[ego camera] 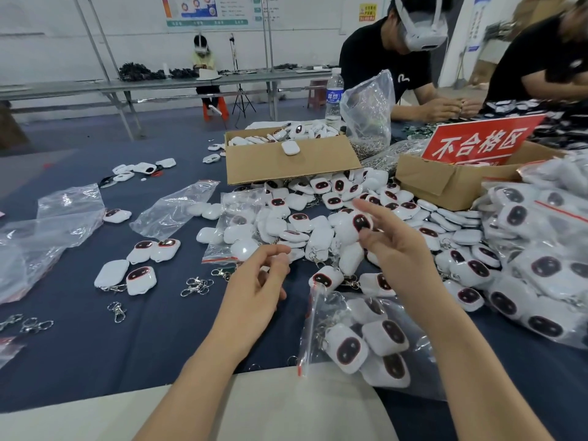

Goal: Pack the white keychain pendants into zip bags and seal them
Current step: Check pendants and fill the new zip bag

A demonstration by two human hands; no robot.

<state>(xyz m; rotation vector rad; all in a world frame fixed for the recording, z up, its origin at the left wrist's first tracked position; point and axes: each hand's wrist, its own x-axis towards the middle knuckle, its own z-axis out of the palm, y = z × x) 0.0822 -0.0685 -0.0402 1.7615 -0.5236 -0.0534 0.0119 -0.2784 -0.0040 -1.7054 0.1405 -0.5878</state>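
Working over the loose pile of pendants (pixel 318 224) just beyond the half-filled zip bag (pixel 426 348), you hold one more ready.
The bag lies slack, its red-striped mouth facing left with nothing gripping it; a one-handed push could crumple the mouth or shove the bag away. Your left hand (pixel 257 281), left of the bag, hangs loosely curled and seemingly empty, well placed to steady it. Your right hand (pixel 401 249), beyond the bag, pinches the white pendant (pixel 361 222) by its fingertips alone, a hold that may slip. Metal clasps (pixel 321 337) inside the bag's mouth could block the seal.
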